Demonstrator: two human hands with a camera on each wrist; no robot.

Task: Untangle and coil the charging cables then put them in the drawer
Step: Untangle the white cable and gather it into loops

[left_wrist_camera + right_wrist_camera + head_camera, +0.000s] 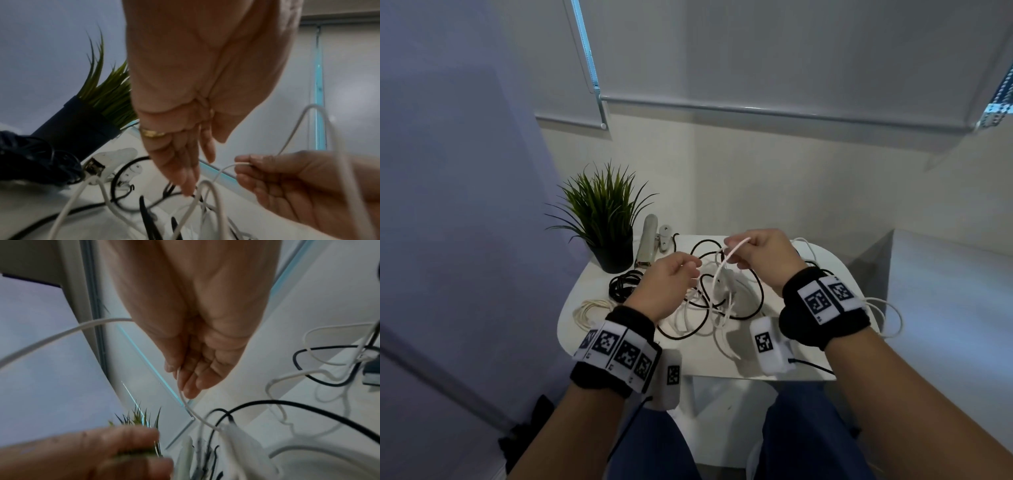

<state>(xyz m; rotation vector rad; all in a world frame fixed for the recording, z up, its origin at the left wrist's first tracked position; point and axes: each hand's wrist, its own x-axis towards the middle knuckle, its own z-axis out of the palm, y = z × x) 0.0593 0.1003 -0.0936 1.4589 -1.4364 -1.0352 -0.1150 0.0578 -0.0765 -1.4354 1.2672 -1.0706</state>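
Your right fingers (736, 245) are pinched on a white cable (719, 270), thumb against fingertips, and the right hand (760, 257) holds a loop of it up above the table (822, 270); in the left wrist view the cable runs straight into that pinch. Your left hand (671, 284) hangs just to the left of the right one, its fingers (185, 170) straight and close together, pointing down into the tangle (715, 308); the tips reach a raised white strand, but you cannot tell from these views whether they actually touch it, and nothing is clamped in them. A gold ring (152, 133) sits on one left finger. The tangle of white and black cables lies on the table directly under both hands, with white loops spilling off the table's right edge. Left of the tangle, still on the table, lie a coiled black cable (625, 284) and, nearer you, a coiled pale cable (592, 310), the two just beside each other. At the table's far left corner stands a plant (602, 219) in a dark pot, with a small silver lamp-like object (649, 243) right beside it. Both wrists carry black bands with printed square markers. The drawer is not visible in any view.
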